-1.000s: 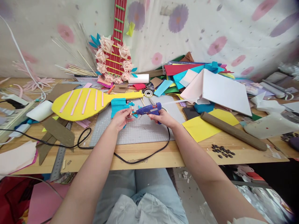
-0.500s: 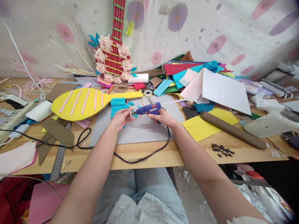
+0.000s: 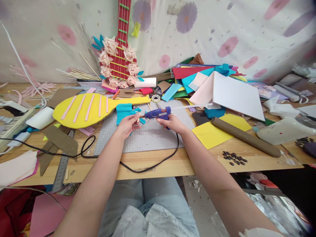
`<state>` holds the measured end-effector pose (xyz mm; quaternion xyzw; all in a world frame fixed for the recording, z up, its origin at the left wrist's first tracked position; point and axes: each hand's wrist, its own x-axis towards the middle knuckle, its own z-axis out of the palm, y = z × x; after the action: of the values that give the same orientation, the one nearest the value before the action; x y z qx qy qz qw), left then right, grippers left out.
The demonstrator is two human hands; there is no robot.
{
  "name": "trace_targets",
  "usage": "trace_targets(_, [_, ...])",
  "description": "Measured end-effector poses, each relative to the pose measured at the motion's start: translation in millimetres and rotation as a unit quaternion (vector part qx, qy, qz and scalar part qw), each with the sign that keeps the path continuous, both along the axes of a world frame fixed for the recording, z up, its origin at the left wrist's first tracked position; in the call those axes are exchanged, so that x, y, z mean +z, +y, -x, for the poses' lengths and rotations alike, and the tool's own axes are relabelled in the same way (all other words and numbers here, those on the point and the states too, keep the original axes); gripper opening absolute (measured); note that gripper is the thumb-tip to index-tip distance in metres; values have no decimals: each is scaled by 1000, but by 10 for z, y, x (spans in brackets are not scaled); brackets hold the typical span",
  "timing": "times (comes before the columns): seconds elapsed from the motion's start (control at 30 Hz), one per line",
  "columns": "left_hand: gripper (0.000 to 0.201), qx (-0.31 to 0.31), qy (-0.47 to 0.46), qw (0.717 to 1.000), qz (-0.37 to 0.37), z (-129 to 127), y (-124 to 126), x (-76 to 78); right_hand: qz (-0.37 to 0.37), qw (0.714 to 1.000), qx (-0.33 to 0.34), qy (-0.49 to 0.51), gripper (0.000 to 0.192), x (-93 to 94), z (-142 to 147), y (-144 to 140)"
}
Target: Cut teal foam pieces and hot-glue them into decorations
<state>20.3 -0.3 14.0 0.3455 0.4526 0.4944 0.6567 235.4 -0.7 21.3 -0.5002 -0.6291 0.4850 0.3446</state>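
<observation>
My right hand [image 3: 170, 123] is wrapped round the handle of a blue glue gun [image 3: 158, 114], whose nozzle points left and whose clear glue stick juts out at the back. Close to the nozzle, my left hand [image 3: 128, 125] pinches a small pale stick-like piece [image 3: 138, 119]; its exact kind is too small to tell. Both hands are over the grey cutting mat [image 3: 158, 140]. Blue crepe paper [image 3: 123, 112] lies just behind my left hand. A yellow lute-shaped cutout [image 3: 81, 112] with pink strips lies to the left.
A red instrument model with paper flowers [image 3: 118, 62] leans at the back. Coloured papers and a white board [image 3: 237, 95] are piled behind to the right. A brown roll [image 3: 247, 136], black beads [image 3: 234, 158] and the gun's black cord [image 3: 148, 171] lie nearer.
The glue gun has shifted slightly right, its nozzle drawing a little away from my left fingers. The camera view has moved slightly.
</observation>
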Motion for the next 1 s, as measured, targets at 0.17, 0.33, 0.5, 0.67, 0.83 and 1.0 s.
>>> trace_targets(0.17, [18,-3,6,1000,1,-3,-7,4,12,999,-22,-23,40,74,7,-23])
trace_targets(0.33, [19,-21,9,1000,8,2,-9,3,9,999,-41,-27,36,127,11,-44])
trace_targets(0.5, [23,-31,15,999,5,5,-14,4,5,999,-51,-16,36,78,-5,-16])
trace_targets(0.67, [23,-33,17,999,7,7,-21,9,3,998,-50,-26,38,74,-9,-14])
trace_targets(0.83, [19,-26,9,1000,14,2,-27,31,14,999,-40,-31,35,132,0,-48])
trace_targets(1.0, [19,-24,-1,1000,18,17,-9,20,9,1000,-4,-24,39,80,-16,-30])
